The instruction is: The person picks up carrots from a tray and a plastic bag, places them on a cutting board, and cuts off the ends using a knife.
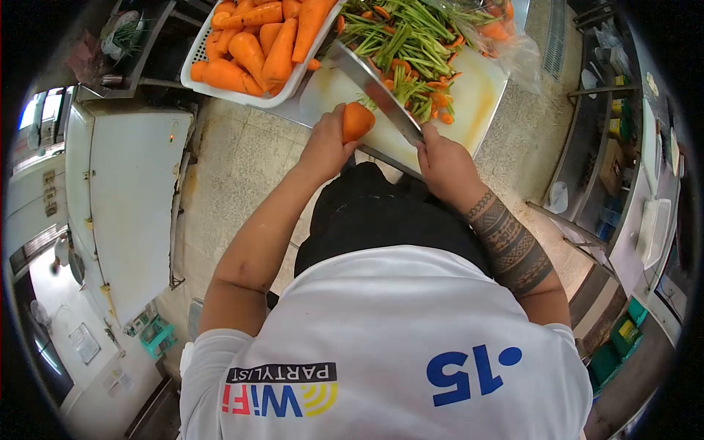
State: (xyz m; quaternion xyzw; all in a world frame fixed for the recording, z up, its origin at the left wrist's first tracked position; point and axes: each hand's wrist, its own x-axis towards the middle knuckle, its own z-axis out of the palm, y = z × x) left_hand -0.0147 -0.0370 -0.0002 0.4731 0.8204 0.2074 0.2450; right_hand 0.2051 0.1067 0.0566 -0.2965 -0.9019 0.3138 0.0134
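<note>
My left hand (328, 147) is wrapped round a carrot (358, 121), whose thick orange end points toward the board. In my right hand (449, 165) is the handle of a knife (378, 94) with a broad blade, slanting up and left over the cutting board (469, 121). The blade stands apart from the carrot, to its right. Green carrot tops (400, 44) with orange cut ends lie heaped on the board beyond the knife. To the left, a white plastic basket (196, 55) holds several whole carrots (249, 51).
A clear plastic bag (517, 55) with orange pieces inside lies at the board's far right. On the left stands a white chest-like appliance (136, 198). Metal shelving (587, 154) with boxes and containers runs along the right. Tiled floor (235, 161) shows around the board.
</note>
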